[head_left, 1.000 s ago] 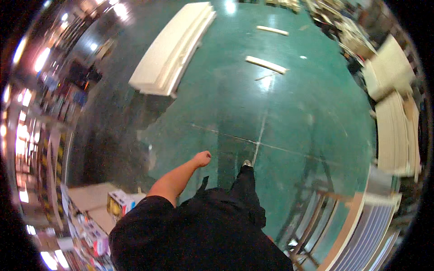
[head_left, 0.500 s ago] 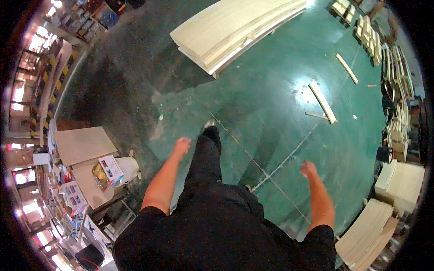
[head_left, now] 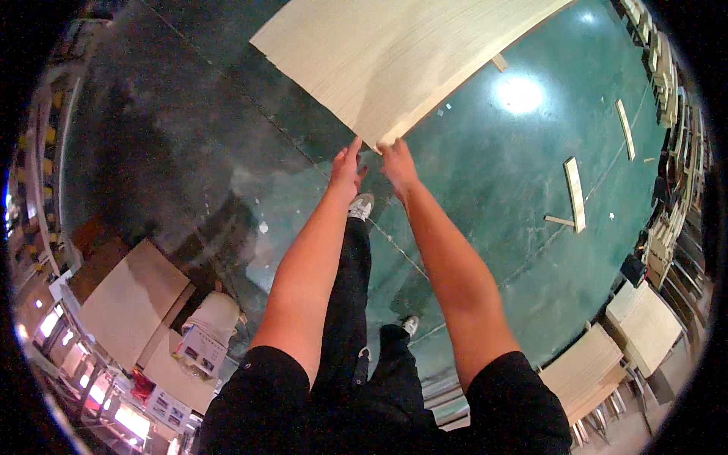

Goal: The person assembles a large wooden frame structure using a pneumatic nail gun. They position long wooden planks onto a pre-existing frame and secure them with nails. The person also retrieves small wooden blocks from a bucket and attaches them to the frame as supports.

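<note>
A large stack of pale wood sheets (head_left: 394, 61) lies ahead of me, its near corner pointing toward my body. My right hand (head_left: 398, 165) is at that corner, its fingers curled on the edge of the top sheet. Just left of it, my left hand (head_left: 347, 171) reaches up to the corner's left edge with fingers apart. Whether its fingertips touch the wood I cannot tell. Both arms stretch forward over my legs.
Wood strips (head_left: 575, 196) lie on the green floor at right, with another strip (head_left: 625, 129) farther off. Stacked boards (head_left: 582, 368) stand at lower right. At lower left are brown panels (head_left: 136, 299) and a white bucket (head_left: 212, 318). Timber racks line the far right.
I have stepped closer to the wood stack. Both hands have come from my sides, forward and together, to its near corner, and the right one has taken hold of the top sheet.
</note>
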Motion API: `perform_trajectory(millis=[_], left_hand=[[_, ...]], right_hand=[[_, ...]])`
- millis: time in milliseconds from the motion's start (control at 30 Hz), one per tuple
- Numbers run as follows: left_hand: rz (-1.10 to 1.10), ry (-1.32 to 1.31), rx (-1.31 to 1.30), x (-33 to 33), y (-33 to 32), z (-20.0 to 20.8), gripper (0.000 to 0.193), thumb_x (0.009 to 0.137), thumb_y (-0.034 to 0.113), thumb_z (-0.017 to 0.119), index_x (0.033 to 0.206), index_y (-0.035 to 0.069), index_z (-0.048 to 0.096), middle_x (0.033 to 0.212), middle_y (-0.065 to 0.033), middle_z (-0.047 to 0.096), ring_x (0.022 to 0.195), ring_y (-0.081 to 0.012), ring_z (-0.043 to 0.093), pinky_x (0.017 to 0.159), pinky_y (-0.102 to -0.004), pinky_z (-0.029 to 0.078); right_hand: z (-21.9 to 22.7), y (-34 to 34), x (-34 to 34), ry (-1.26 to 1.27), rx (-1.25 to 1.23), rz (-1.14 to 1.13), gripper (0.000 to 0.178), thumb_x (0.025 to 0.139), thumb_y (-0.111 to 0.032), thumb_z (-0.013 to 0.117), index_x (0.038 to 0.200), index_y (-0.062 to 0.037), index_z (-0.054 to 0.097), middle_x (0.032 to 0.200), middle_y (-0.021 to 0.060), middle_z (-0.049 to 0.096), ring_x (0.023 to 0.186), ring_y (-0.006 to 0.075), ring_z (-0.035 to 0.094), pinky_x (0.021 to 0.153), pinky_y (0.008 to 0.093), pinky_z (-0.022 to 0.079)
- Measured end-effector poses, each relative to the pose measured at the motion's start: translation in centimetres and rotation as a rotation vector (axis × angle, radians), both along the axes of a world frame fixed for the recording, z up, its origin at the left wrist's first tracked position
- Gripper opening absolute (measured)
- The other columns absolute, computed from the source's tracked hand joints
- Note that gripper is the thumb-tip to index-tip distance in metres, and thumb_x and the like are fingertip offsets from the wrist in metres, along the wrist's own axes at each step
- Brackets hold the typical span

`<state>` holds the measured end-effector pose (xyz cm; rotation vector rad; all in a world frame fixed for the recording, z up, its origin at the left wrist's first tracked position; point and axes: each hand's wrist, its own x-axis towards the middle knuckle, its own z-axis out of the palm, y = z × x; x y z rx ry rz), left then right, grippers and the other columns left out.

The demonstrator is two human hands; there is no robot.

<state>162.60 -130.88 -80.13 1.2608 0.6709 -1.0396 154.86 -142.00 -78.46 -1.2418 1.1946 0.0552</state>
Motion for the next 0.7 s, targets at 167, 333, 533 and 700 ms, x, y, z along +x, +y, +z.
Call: perform_trajectory(millis=[167,333,533,700], left_hand=[[0.022,0.062,-0.117,-0.3,-3.4,-1.7,0.031,0.096,0.03,0.068,0.118,0.01,0.062,0.109,-0.0017,0.069,0.094,-0.01,0.064,0.071,-0.0258,0.047],[0.009,0.019,-0.134,-1.3,-4.3,-1.3,0.037,0.095,0.015,0.067,0.128,0.002,0.056,0.115,-0.0064,0.066,0.101,-0.0178,0.064,0.084,-0.0323,0.052],[0.021,0.001,-0.148,-4.0,-4.1,0.1,0.048,0.095,0.009,0.066,0.138,0.001,0.046,0.13,-0.0097,0.059,0.117,-0.0221,0.059,0.099,-0.0358,0.05],[-0.016,0.056,-0.054,-4.8,-4.6,-0.3,0.049,0.095,0.013,0.067,0.139,0.004,0.046,0.127,-0.0064,0.06,0.111,-0.0191,0.06,0.092,-0.0319,0.049]], right_hand=[[-3.1,-2.6,4.5,0.151,0.234,-0.261,0.073,0.095,-0.045,0.065,0.146,-0.0052,0.033,0.131,0.0126,0.054,0.111,0.0227,0.053,0.09,0.0358,0.047],[-1.8,-0.9,5.0,-0.117,0.365,-0.396,0.069,0.098,-0.035,0.065,0.149,-0.0071,0.028,0.138,0.0136,0.051,0.126,0.0281,0.051,0.104,0.0413,0.045],[-1.2,0.1,2.2,-0.133,0.176,-0.447,0.061,0.095,-0.021,0.067,0.14,0.0015,0.033,0.129,0.0207,0.057,0.113,0.0316,0.06,0.096,0.0428,0.05],[-1.2,-1.2,0.1,-0.121,0.278,-0.371,0.072,0.093,-0.021,0.07,0.146,-0.0019,0.026,0.133,0.0216,0.054,0.118,0.0314,0.057,0.096,0.0409,0.05]])
